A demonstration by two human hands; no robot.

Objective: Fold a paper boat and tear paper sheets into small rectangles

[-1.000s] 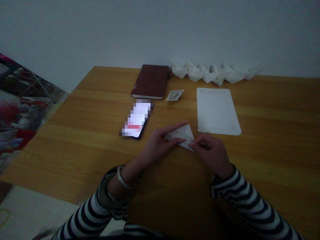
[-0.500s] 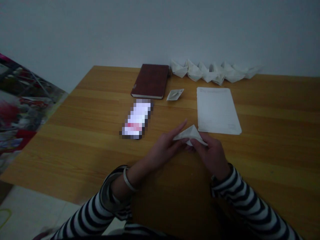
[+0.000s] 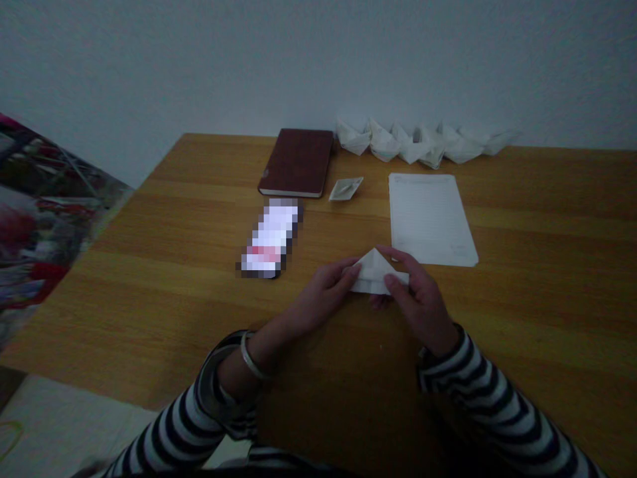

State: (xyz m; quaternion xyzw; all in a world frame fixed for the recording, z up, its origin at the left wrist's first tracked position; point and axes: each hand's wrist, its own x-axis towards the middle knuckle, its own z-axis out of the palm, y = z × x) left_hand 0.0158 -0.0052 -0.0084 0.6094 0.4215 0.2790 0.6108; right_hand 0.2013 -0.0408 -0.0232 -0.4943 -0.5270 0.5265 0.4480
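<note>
Pinching a part-folded paper triangle between left hand and right hand, finished paper boats lined up beside the notebook.

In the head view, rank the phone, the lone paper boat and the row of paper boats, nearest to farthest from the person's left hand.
From the left hand:
1. Phone, ahead-left.
2. Lone paper boat, straight ahead.
3. Row of paper boats, farthest, ahead-right.

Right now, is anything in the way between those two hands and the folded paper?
No, nothing visible is in the way. The left hand and the right hand both touch the folded white paper directly, one on each side.
</note>
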